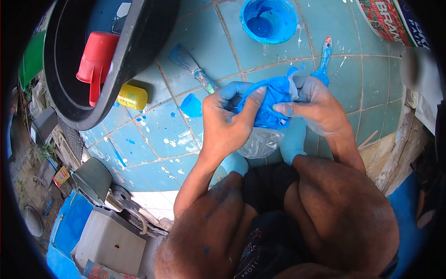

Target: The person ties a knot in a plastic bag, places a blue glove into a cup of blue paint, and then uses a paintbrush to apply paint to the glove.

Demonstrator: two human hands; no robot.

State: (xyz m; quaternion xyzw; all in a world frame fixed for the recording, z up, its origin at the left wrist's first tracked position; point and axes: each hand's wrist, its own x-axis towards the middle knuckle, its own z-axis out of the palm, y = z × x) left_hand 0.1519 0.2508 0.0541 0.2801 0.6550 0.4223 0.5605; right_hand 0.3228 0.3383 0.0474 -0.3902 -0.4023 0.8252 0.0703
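Note:
Between my two hands is a crumpled plastic bag (274,100) covered in wet-looking blue paint; a clear part of plastic (260,143) shows below it. My left hand (227,116) pinches its left side, thumb on top. At the right edge, my right hand (320,104) is closed on the same bag, thumb in front. Both hands have blue smears on the fingers. A paint-caked brush (324,63) lies beyond my right hand. Past my left hand lies a putty knife (193,69) with a stained handle. A blue-coated paint tub (268,21) stands at the top.
A large black basin (118,60) at upper left has a red dipper (97,60) over its rim. Beside it lies a yellow bottle (133,96). A paint can (385,21) stands at upper right. Blue paint (190,106) spots the tiled floor.

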